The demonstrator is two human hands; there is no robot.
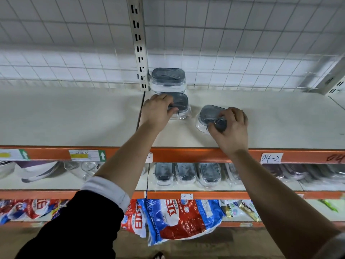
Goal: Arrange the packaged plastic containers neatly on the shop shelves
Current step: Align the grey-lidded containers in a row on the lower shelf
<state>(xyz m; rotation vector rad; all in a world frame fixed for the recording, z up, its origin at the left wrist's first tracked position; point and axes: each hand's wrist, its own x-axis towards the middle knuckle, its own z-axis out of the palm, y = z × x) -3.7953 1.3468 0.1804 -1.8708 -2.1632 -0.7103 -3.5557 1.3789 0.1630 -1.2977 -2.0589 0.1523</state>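
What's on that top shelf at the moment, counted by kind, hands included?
Grey-lidded packaged containers: 3 (back container, middle container, right container)
Hands, each gripping one: 2 (left hand on middle, right hand on right)
Total: 5

Left hand [156, 111] is covering half of the middle container [182, 101]; right hand [231, 126] is hiding the near end of the right container [209, 114].

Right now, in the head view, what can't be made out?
All head view.
The middle grey-lidded clear plastic container: left end hidden under the left hand.
The angled grey-lidded clear plastic container: near end covered by the right hand.
The wrapped grey containers, lower shelf: tops hidden behind the orange shelf rail, blurred.
The handwritten code far right: cut off by the frame edge.
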